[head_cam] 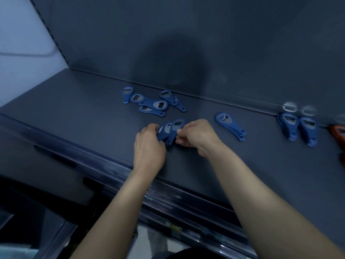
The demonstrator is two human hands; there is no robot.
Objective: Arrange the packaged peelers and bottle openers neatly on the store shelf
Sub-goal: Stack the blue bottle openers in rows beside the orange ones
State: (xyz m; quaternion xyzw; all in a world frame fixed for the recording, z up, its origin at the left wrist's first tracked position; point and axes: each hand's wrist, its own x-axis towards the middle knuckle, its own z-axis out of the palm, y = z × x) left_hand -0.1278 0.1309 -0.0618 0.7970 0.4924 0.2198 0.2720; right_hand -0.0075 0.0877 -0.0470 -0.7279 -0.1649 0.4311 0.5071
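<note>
Our left hand (149,144) and right hand (196,135) both grip the small bunch of blue bottle openers (170,130). We judge them light, stiff and smooth, so holding the narrow handles seems safest.

The dark grey metal shelf (65,109) offers open surface at its left and along the front right. A loose heap of blue plastic bottle openers (149,102) crowds the back, by the grey back panel (186,34). The left hand (149,146) and right hand (197,135), gripping a bunch of blue openers (172,128), fill the front centre. A slanted opener stack (229,127) and two neat stacks (287,126) lie rightward, gaps between.
</note>
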